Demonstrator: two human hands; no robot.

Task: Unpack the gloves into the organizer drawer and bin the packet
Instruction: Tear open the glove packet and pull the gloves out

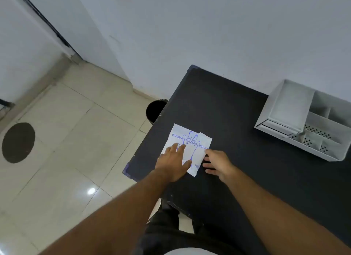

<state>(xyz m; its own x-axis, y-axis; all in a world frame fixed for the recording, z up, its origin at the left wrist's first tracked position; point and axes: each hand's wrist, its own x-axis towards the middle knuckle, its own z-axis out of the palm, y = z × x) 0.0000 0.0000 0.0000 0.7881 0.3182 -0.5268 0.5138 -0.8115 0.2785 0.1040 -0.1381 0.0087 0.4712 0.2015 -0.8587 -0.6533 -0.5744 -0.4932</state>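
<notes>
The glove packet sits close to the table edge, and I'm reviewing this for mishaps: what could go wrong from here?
The white blue-printed glove packet lies near the left edge of the black table, so tugging could slide it off. The white organizer sits well off to the right, so loose gloves may scatter on the way.

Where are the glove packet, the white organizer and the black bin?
glove packet (187,139): head view, printed upper part.
white organizer (290,106): head view, flat left panel.
black bin (154,112): head view, dark visible side.
</notes>
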